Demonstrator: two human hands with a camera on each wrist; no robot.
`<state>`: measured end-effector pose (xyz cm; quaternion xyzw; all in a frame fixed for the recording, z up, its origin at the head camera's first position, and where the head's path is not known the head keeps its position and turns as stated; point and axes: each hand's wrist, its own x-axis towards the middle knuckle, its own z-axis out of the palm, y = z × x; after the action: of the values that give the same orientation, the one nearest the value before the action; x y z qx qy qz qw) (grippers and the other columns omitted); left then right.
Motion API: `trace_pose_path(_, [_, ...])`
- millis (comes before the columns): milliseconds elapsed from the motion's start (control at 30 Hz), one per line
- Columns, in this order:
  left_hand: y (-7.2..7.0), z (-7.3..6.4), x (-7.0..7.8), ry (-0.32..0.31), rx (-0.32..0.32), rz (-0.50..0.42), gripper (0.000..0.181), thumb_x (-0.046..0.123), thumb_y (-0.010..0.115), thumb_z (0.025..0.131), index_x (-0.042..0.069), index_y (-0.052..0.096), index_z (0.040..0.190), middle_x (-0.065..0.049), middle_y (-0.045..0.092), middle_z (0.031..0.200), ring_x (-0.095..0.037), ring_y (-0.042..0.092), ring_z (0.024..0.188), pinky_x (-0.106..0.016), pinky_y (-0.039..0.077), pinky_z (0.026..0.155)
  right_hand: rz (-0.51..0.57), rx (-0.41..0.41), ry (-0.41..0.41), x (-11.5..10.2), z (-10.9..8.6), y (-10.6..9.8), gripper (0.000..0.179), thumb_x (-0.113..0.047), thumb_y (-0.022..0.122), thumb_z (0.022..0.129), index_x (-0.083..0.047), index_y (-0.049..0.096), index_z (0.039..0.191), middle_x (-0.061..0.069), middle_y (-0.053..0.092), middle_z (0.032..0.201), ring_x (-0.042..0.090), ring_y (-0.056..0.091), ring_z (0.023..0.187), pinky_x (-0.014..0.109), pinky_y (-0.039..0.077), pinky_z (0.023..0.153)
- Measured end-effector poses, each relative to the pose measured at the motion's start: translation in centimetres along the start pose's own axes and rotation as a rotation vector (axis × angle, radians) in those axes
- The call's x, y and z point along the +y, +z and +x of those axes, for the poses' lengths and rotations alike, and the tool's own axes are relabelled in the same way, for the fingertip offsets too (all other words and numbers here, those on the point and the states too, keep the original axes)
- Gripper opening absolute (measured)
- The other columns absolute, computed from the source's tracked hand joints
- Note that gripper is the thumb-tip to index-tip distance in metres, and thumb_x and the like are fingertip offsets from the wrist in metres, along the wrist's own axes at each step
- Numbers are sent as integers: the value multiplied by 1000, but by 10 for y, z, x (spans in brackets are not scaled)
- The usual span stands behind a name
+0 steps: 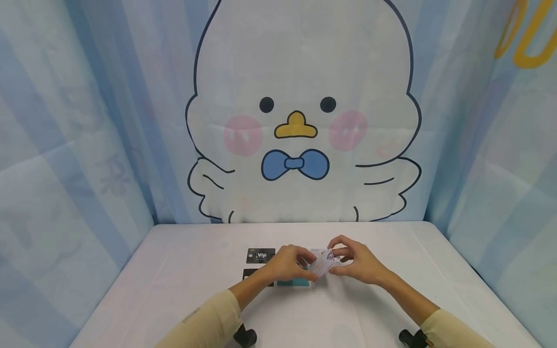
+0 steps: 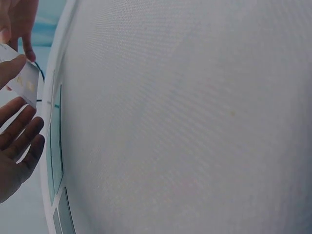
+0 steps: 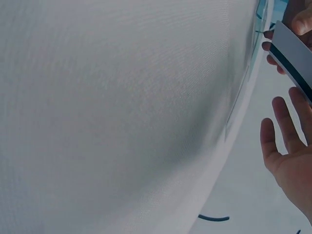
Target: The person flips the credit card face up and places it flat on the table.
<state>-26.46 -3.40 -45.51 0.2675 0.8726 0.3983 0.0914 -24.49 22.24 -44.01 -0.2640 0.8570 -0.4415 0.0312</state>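
Observation:
Above the table, a white printed card tilts between the two hands. My left hand pinches its left side; in the left wrist view the left thumb lies over the card's face. From the other side my right hand holds the card's right end with index finger and thumb. Seen from the right wrist, the card shows a dark stripe, and the right hand's other fingers are spread. Whether more than one card is held, I cannot tell.
On the white table lie a black "Vip" card, another black card partly behind the left wrist, and a teal card under the left hand. A curtain with a cartoon bird stands behind the table.

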Motion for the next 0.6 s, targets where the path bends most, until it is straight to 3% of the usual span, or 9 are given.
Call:
trace_pose_path(433, [3,1,1,18,-20,21,47,30,95,75,17,75,116,5,71,102,-13,66,94,-20,53,79,-20,19,28,5,-4,-3,49,-19,83,87,-8,56,127,10,77,121,22,72,107,47,57,91])
trace_pose_path(600, [5,4,1,21,-25,49,50,30,95,76,18,73,119,7,70,105,-10,63,93,-18,53,79,9,11,28,7,-5,-4,50,-18,83,88,-7,55,127,12,76,123,20,71,108,49,57,92])
